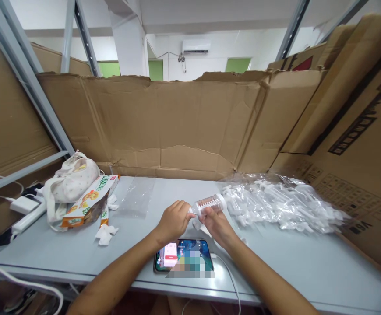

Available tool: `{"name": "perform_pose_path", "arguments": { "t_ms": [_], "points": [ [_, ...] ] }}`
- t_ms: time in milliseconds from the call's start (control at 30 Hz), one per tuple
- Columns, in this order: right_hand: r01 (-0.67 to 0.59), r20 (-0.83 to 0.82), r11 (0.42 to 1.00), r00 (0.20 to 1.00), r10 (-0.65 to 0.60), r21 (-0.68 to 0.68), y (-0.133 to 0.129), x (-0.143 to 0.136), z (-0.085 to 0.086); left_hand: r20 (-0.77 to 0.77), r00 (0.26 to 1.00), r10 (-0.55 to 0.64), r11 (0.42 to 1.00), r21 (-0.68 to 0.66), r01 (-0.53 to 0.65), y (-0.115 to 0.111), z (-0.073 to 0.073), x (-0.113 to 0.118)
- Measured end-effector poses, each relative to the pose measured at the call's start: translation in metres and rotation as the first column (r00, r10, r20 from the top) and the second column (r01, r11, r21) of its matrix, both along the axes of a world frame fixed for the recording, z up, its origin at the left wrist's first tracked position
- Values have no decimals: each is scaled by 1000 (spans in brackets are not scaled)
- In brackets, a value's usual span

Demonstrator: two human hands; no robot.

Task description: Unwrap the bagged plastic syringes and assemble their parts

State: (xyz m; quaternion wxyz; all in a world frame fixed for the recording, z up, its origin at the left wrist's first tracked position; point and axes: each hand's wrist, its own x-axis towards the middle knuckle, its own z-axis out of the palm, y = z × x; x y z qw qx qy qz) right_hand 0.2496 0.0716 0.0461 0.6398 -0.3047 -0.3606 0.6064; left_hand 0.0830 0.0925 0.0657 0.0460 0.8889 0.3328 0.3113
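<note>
A clear ribbed cylinder with white ends [210, 203] is held above the table between my two hands. My left hand [176, 218] is closed round its narrow white left end. The fingers of my right hand [215, 223] grip the clear body from below, near its wide right end. Just under my hands, a lit phone [187, 257] lies on the grey table [256, 262] with a white cable at its right side. Small white pieces lie on the table behind my hands, partly hidden.
Clear bags of white parts [276, 201] lie at the right. A flat plastic bag [136, 197], crumpled tissues [106, 234], a snack package [92, 201], a white cloth bag [74, 179] and a power strip [29, 216] are at the left. Cardboard [177, 122] walls the back.
</note>
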Motion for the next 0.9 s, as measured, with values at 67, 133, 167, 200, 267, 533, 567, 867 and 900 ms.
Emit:
{"name": "perform_pose_path", "arguments": {
  "t_ms": [67,133,167,200,267,533,567,867,900],
  "points": [
    [0,21,998,1000,-1,56,-3,-1,3,167,986,-9,973,-224,47,-3,-2,2],
    [-4,54,990,999,-3,139,-6,-1,6,361,932,32,866,-476,155,-4,-5,6],
    [-10,69,984,998,-3,176,-7,-1,8,439,896,66,782,-580,227,-4,-6,8],
    [-16,82,979,997,-1,203,-8,0,9,490,866,97,693,-658,294,-4,-7,10],
    [-21,99,974,995,-1,225,-10,1,11,521,845,121,562,-737,374,-2,-6,12],
    [5,105,980,994,-26,198,-8,1,10,383,917,108,935,-354,37,0,7,1],
    [2,105,981,994,-23,193,-8,0,10,340,934,111,952,-307,-1,-1,8,-1],
    [-58,106,992,993,46,113,-7,-6,2,357,933,34,680,-692,240,7,-3,-5],
    [-75,127,990,990,60,121,-7,-6,1,397,917,44,598,-745,295,9,-6,-4]
  ]
}}
